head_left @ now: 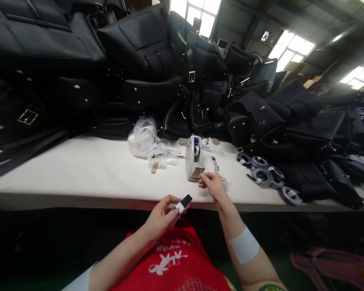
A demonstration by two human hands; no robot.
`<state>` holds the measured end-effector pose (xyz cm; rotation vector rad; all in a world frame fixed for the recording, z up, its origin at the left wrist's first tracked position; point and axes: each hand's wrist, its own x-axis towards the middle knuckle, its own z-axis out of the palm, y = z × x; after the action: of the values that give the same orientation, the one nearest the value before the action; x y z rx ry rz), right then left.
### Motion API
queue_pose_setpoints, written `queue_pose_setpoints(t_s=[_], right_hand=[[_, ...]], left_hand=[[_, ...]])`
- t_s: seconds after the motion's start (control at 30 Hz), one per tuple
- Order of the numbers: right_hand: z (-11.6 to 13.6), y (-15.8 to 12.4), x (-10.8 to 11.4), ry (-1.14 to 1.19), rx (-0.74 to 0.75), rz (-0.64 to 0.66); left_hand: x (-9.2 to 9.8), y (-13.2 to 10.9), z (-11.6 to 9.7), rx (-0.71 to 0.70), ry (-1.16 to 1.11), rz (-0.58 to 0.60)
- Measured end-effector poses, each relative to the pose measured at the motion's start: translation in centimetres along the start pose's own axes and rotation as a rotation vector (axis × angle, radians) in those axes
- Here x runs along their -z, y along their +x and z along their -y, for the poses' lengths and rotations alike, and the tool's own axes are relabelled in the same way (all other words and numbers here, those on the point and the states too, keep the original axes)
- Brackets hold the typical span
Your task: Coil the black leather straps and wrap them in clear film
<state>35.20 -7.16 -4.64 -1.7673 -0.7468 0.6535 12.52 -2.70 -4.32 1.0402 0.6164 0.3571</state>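
My left hand (pixel 162 214) is closed round a short black strap piece (pixel 184 203) with a white band of tape about it, held just in front of the table edge. My right hand (pixel 211 184) rests on the white table (pixel 79 169), its fingers pinched at the front of a grey tape dispenser (pixel 194 159) that carries a blue-cored roll. What the fingertips pinch is too small to name, perhaps clear tape. Small scissors or a pen-like tool (pixel 215 165) lie just beyond that hand.
A big heap of black handbags (pixel 157 68) with gold buckles fills the back and right of the table. Crumpled clear plastic wrap (pixel 144 139) lies left of the dispenser. Several coiled grey straps (pixel 262 173) sit to the right. A pink item (pixel 333 262) lies on the floor.
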Motion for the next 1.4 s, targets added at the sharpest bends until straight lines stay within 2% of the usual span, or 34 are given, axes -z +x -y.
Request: queue_pose_setpoints(t_s=[0.1, 0.17, 0.33, 0.47, 0.63, 0.83, 0.93, 1.07, 1.13, 1.27, 1.4], right_hand=[[-0.4, -0.7, -0.2, 0.026, -0.056, 0.024], [0.2, -2.1, -0.3, 0.047, -0.075, 0.073], [2.7, -7.1, -0.8, 0.158, -0.058, 0.308], [3.3, -9.5, -1.5, 0.166, -0.151, 0.438], [2.5, -9.9, -2.1, 0.124, -0.205, 0.441], [2.2, -9.9, -2.3, 0.104, -0.224, 0.432], [1.9, -10.1, -2.7, 0.069, -0.219, 0.420], [1.6, -10.3, -3.7, 0.203, -0.266, 0.475], [1.5, -10.2, -4.2, 0.310, -0.280, 0.499], [1.3, -9.7, -5.3, 0.417, -0.279, 0.442], [1.0, -9.5, -6.2, 0.514, -0.263, 0.407]], left_hand=[[-0.3, -0.1, 0.0, -0.016, 0.018, -0.020], [-0.4, -0.1, 0.3, -0.031, 0.046, -0.027], [-0.7, -0.1, 0.7, -0.119, 0.156, -0.022], [-0.9, -0.4, 0.3, -0.217, 0.276, -0.015], [-1.0, -0.8, 0.2, -0.341, 0.459, -0.074], [-0.8, -1.1, 0.1, -0.412, 0.655, -0.111], [-0.5, -1.2, 0.1, -0.410, 0.664, -0.115], [0.0, -1.2, 0.3, -0.395, 0.694, -0.265], [0.4, -1.1, 0.2, -0.505, 0.805, -0.306], [1.2, -0.4, 0.1, -0.852, 1.018, -0.328], [2.1, 0.4, 0.9, -1.023, 1.143, -0.312]])
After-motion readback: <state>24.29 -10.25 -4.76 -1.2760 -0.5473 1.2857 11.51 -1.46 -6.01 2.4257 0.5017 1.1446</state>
